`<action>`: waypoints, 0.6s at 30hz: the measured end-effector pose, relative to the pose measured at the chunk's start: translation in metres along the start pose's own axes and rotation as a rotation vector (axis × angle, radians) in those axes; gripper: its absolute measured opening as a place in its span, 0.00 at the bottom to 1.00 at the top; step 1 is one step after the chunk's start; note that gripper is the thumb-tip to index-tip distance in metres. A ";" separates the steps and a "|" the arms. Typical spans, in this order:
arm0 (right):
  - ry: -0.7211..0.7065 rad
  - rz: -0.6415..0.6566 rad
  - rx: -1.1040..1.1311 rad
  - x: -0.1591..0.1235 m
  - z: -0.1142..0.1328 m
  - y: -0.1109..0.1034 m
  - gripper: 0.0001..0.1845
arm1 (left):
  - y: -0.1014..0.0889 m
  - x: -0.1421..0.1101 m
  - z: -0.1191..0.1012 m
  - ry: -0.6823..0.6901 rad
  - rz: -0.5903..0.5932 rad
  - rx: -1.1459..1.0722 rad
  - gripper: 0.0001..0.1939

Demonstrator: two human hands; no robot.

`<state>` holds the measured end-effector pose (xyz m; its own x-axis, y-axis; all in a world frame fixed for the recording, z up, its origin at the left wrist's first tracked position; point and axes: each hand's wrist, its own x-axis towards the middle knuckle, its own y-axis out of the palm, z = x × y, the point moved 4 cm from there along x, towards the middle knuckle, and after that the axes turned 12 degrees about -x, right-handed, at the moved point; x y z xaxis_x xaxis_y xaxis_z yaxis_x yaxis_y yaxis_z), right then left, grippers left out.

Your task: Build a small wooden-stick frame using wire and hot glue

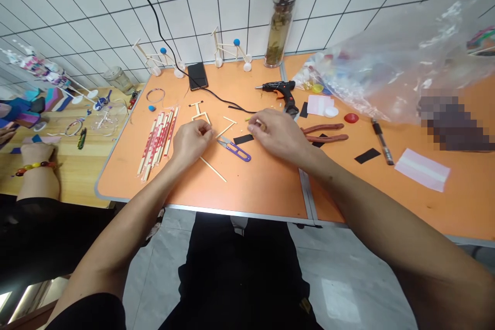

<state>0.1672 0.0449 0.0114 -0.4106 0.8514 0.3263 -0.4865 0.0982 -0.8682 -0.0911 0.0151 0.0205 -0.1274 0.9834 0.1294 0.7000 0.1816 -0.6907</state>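
Observation:
My left hand [190, 140] is closed in a pinch over the table; what its fingertips hold, if anything, is hidden. Just beyond it lies a small frame of glued wooden sticks [200, 115]. My right hand [279, 133] has its fingers curled round what looks like a short wooden stick [263, 126]. Between the hands are purple-handled thread snips [240, 152], a black strip [243, 139] and a bent joint of sticks [229, 125]. A loose thin stick [214, 170] lies nearer the front edge. Pliers with reddish handles [327, 133] rest beside my right wrist.
Behind stand two stick bicycle models [232, 51], a phone [197, 76], a glass tea bottle [280, 31] and a black glue gun [279, 91] with its cord. Packaged chopsticks [158, 139] lie left, a plastic bag [371, 72] right. Another person's hand [37, 154] rests on the neighbouring table.

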 end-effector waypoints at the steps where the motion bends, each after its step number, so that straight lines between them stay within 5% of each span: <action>1: -0.014 0.074 -0.030 -0.003 0.007 0.003 0.07 | 0.002 -0.001 0.000 -0.001 0.034 0.044 0.06; 9: -0.063 0.389 -0.369 -0.025 0.044 0.025 0.16 | 0.020 0.003 0.003 0.023 0.139 0.290 0.06; 18: -0.150 0.604 -0.470 -0.026 0.045 -0.008 0.13 | 0.020 0.004 0.004 0.043 0.201 0.363 0.11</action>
<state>0.1469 -0.0014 0.0264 -0.6164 0.7513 -0.2359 0.2188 -0.1244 -0.9678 -0.0804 0.0231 0.0039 0.0210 0.9997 -0.0094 0.4140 -0.0172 -0.9101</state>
